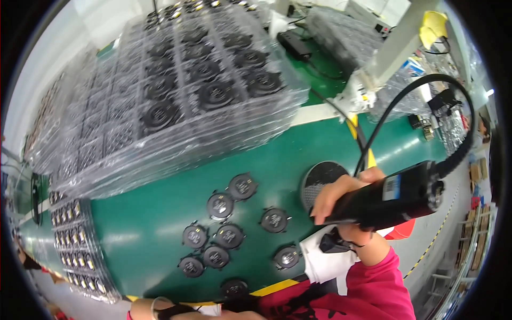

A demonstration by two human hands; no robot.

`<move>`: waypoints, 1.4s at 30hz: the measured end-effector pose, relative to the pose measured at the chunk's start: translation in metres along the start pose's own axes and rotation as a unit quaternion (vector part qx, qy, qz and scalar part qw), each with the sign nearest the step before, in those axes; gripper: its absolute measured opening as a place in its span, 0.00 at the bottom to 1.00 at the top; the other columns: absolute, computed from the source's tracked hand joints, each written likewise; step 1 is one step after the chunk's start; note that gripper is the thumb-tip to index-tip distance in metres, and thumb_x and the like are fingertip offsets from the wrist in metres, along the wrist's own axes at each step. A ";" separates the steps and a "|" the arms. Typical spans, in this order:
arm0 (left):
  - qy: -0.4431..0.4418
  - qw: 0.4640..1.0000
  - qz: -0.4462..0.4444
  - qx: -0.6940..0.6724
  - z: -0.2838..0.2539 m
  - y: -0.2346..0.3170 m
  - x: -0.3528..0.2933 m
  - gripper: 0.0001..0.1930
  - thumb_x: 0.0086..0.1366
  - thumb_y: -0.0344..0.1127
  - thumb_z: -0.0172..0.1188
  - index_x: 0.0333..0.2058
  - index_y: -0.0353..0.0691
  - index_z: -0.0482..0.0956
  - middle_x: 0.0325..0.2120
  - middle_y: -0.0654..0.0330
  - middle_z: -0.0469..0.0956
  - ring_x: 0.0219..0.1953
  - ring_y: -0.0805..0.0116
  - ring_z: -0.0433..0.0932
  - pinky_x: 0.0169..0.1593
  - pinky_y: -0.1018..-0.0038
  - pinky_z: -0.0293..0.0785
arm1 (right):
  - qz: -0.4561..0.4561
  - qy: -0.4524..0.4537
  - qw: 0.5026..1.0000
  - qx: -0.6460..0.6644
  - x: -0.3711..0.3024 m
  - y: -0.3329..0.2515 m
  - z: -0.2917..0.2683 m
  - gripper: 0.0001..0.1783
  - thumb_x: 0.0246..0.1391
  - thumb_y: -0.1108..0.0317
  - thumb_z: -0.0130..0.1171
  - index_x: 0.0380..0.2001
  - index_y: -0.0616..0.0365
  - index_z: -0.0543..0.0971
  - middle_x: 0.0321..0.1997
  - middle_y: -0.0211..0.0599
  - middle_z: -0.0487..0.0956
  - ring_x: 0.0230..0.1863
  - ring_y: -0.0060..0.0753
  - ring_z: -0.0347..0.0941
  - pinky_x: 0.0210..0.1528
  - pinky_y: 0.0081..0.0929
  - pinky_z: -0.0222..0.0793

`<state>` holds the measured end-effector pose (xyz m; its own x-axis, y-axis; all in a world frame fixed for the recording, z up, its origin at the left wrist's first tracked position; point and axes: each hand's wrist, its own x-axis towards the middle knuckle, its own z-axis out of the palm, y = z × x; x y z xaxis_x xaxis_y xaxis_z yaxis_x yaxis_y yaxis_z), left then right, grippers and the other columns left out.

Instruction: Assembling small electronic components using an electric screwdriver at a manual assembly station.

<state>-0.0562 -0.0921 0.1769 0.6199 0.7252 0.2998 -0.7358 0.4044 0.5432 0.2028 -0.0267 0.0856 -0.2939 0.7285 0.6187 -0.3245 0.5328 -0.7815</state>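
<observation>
The right hand [338, 191] curls its fingers round a corded black device [397, 194]; round black modules [229, 235] lie left of them on the counter [141, 229]. The left hand's [237, 316] finger state I cannot tell.

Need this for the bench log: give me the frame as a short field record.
Right grip: closed around black corded device
Left grip: at lower edge, mostly cut off; hold unclear
Surface: green table
Loose parts: nine round black parts on the table
Beside right grip: round dark disc, partly hidden
Back left: stacked clear trays, round black parts in the top one
</observation>
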 end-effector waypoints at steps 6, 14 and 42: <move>-0.257 0.943 -0.132 0.164 -0.016 -0.004 0.019 0.21 0.59 0.18 0.49 0.52 0.39 0.74 0.43 0.60 0.80 0.38 0.60 0.76 0.45 0.69 0.70 | -0.004 0.063 0.998 -0.009 0.004 0.015 0.017 0.47 0.48 0.34 0.62 0.59 0.48 0.52 0.25 0.41 0.73 0.19 0.37 0.75 0.21 0.30 0.74; -0.149 0.759 -0.032 0.633 -0.079 -0.042 0.024 0.15 0.53 0.22 0.58 0.41 0.36 0.77 0.42 0.57 0.78 0.45 0.56 0.77 0.46 0.63 0.73 | -0.080 0.196 0.977 0.036 0.001 0.005 -0.001 0.51 0.45 0.34 0.62 0.60 0.48 0.49 0.27 0.43 0.73 0.21 0.39 0.75 0.26 0.31 0.75; -0.127 0.634 -0.084 0.758 -0.187 -0.103 0.055 0.26 0.45 0.26 0.69 0.47 0.38 0.77 0.54 0.59 0.73 0.44 0.56 0.70 0.42 0.69 0.76 | -0.098 0.200 0.974 -0.041 -0.021 0.061 -0.023 0.45 0.53 0.36 0.59 0.60 0.49 0.50 0.25 0.41 0.73 0.14 0.35 0.72 0.16 0.31 0.74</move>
<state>0.0033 0.0103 -0.0092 0.8206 0.5515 0.1499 0.3344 -0.6760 0.6567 0.2102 0.0005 0.0235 0.1446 0.7101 0.6891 -0.2613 0.6991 -0.6656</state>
